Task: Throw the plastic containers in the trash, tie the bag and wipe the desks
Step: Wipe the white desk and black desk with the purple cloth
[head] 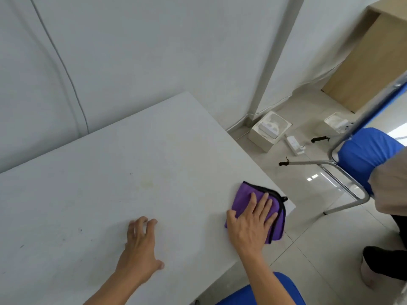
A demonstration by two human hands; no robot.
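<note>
The right hand (251, 225) lay flat, fingers straight, pressing the folded purple cloth (247, 193) near the right edge of the desk (132, 150); the left hand (138, 245) rested spread on the desktop, holding nothing; faint stains (147, 183) showed ahead, so wiping seemed unfinished; no containers or trash bag were visible, probably already handled.

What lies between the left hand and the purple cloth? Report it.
Only bare white desk top, seen in the head view, separates the left hand from the folded purple cloth.
</note>
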